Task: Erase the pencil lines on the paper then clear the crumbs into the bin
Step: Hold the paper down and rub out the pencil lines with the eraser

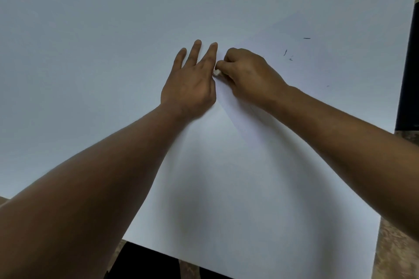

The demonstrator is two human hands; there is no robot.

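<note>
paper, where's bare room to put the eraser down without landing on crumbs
Bare: the paper near you, between the forearms, and the wide stretch beyond the left hand. Crowded: right of the right hand, which holds the eraser, where crumbs lie scattered.

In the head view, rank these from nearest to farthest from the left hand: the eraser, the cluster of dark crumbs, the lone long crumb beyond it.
1. Eraser: right beside the left hand, pinched by the right hand.
2. Cluster of dark crumbs: on the paper, further right.
3. Lone long crumb: farthest, up and right.
</note>
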